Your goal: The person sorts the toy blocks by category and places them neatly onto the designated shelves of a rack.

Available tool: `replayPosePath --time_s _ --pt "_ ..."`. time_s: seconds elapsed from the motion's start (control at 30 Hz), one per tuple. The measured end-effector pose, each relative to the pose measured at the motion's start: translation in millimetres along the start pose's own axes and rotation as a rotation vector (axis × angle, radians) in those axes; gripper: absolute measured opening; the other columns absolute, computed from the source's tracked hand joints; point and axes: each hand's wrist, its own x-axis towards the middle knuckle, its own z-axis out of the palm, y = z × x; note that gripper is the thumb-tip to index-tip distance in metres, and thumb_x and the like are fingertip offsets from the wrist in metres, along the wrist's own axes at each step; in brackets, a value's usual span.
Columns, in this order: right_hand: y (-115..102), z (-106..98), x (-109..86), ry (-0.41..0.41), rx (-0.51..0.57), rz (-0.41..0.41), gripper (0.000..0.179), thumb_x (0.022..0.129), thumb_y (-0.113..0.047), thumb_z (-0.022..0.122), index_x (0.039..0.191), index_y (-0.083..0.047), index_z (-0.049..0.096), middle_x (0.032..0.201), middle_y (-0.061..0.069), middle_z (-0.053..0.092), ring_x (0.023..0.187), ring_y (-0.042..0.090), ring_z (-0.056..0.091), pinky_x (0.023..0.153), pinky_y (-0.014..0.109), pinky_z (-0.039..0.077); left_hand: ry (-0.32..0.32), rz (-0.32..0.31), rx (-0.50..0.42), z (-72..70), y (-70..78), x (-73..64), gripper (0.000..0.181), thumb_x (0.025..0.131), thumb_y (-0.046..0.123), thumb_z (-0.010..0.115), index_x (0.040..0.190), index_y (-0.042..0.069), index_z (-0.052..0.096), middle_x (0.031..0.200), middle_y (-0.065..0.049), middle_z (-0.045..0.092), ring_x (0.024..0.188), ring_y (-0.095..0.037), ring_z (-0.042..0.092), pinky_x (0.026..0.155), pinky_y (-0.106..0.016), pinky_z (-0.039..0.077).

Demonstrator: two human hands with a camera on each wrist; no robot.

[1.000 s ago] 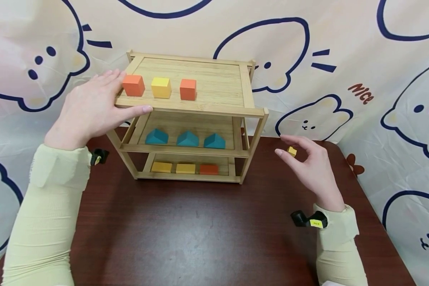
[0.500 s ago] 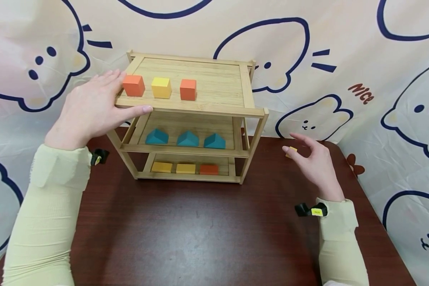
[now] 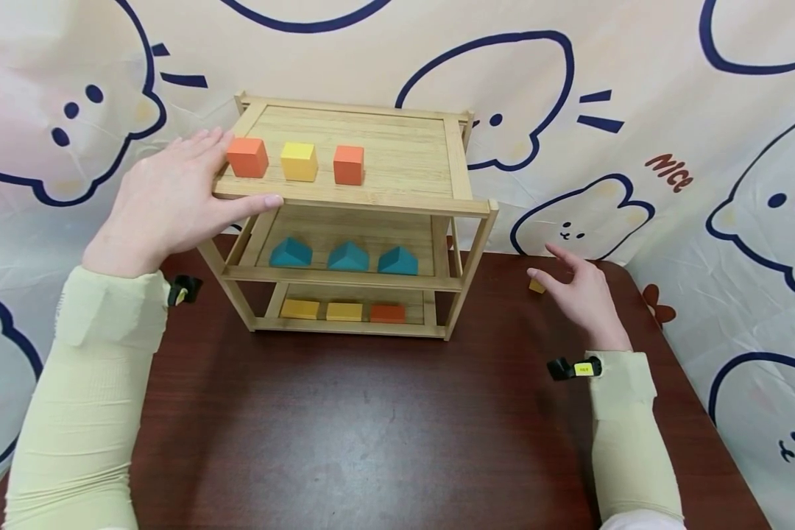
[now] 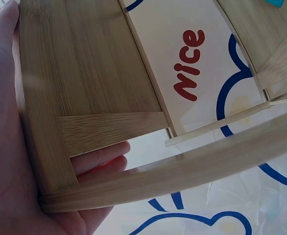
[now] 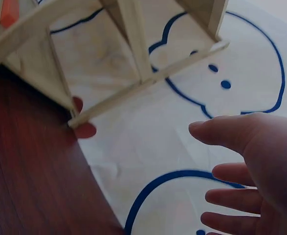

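Note:
My left hand (image 3: 165, 195) holds the front left corner of a three-tier wooden shelf rack (image 3: 384, 197). Its thumb lies along the front edge; in the left wrist view its fingertips (image 4: 104, 155) show past the side rail. An orange cube (image 3: 248, 158) stands right by this hand, followed by a yellow cube (image 3: 299, 162) and another orange cube (image 3: 349, 165). At the right my right hand (image 3: 583, 294) is spread, thumb and fingers apart. A small yellow block (image 3: 536, 286) shows past its thumb, partly covered. The right wrist view shows nothing between those fingers.
The middle tier bears three teal triangular blocks (image 3: 348, 257). On the bottom tier lie two flat yellow blocks (image 3: 344, 313) and a flat orange one (image 3: 387, 314). The rack stands on a dark brown table (image 3: 344, 427), against a printed cloth backdrop (image 3: 636, 59).
My right hand has shifted forward and slightly right, so its thumb now covers part of the small yellow block. My left hand and the rack have stayed still.

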Motion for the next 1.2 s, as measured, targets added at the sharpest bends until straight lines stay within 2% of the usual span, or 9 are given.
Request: replayPosePath --time_s 0.17,0.37,0.57,0.83,1.03,1.2 --pt "9.8 2.2 11.9 -0.049 -0.026 0.035 0.085 0.093 -0.063 0.063 0.157 -0.012 0.041 0.159 0.018 0.039 0.143 0.042 0.036 0.109 0.068 0.032 -0.001 -0.001 0.002 -0.2 -0.1 0.5 0.108 0.089 0.079 0.049 0.161 0.004 0.023 0.163 -0.027 0.019 0.147 -0.050 0.021 0.111 -0.069 0.023" --pt "23.6 3.8 25.5 -0.099 -0.030 0.028 0.085 0.094 -0.063 0.061 0.154 -0.006 0.043 0.156 0.020 0.041 0.143 0.042 0.035 0.111 0.067 0.029 -0.006 -0.002 0.004 -0.3 -0.2 0.8 0.108 0.089 0.079 0.049 0.161 0.004 0.022 0.163 -0.026 0.019 0.147 -0.050 0.020 0.111 -0.069 0.023" --pt "34.8 6.7 36.3 -0.157 -0.020 0.045 0.086 0.095 -0.062 0.060 0.156 -0.005 0.039 0.158 0.021 0.037 0.145 0.042 0.031 0.113 0.067 0.026 -0.001 0.001 0.008 -1.3 0.1 1.1 0.108 0.089 0.079 0.049 0.161 0.004 0.023 0.163 -0.026 0.019 0.147 -0.050 0.021 0.111 -0.069 0.023" --pt "48.5 13.7 49.6 -0.194 -0.042 0.067 0.081 0.098 -0.055 0.061 0.155 -0.001 0.039 0.157 0.025 0.037 0.143 0.044 0.032 0.113 0.066 0.027 0.001 -0.001 0.005 -1.9 0.1 0.4 0.108 0.089 0.079 0.049 0.161 0.004 0.023 0.163 -0.027 0.019 0.147 -0.050 0.022 0.111 -0.069 0.024" --pt "59.4 19.4 52.8 -0.198 -0.082 0.067 0.078 0.099 -0.049 0.062 0.154 0.001 0.039 0.154 0.029 0.039 0.133 0.047 0.042 0.110 0.065 0.033 -0.001 -0.005 -0.001 -1.4 -0.2 -1.1 0.107 0.089 0.079 0.049 0.161 0.004 0.024 0.163 -0.027 0.019 0.146 -0.051 0.021 0.110 -0.070 0.024" --pt "70.0 23.6 49.8 -0.212 -0.077 0.109 0.077 0.098 -0.045 0.066 0.153 0.001 0.040 0.151 0.031 0.041 0.124 0.046 0.046 0.108 0.064 0.036 0.003 0.003 -0.005 -0.3 0.7 -1.4 0.106 0.089 0.078 0.050 0.161 0.005 0.024 0.162 -0.027 0.019 0.146 -0.050 0.022 0.111 -0.069 0.024"
